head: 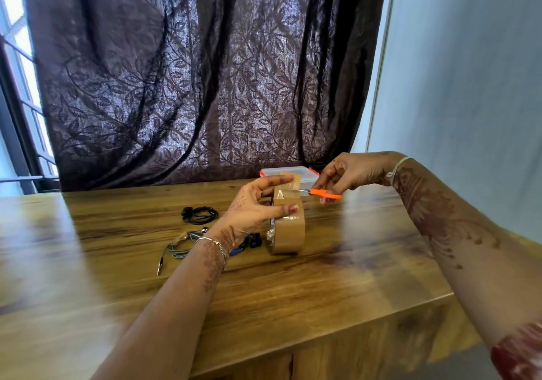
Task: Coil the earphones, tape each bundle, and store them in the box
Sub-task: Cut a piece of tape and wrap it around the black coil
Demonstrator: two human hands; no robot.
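Note:
My left hand [255,206] grips a roll of brown packing tape [289,233] held upright above the table, with a short strip pulled up between thumb and fingers. My right hand [349,174] holds orange-handled scissors [324,193] whose blades reach the pulled strip. A coiled black earphone [199,214] lies on the table left of my left hand. A grey earphone [181,246] lies loosely coiled nearer to me, its plug trailing out. A blue-and-black earphone [250,243] is partly hidden behind my left wrist. The clear box [305,174] with orange clasps stands behind my hands.
The wooden table [293,285] has its front edge close to me and its right edge under my right forearm. A dark leaf-patterned curtain [205,71] hangs behind the table, with a window at the left and a pale wall at the right.

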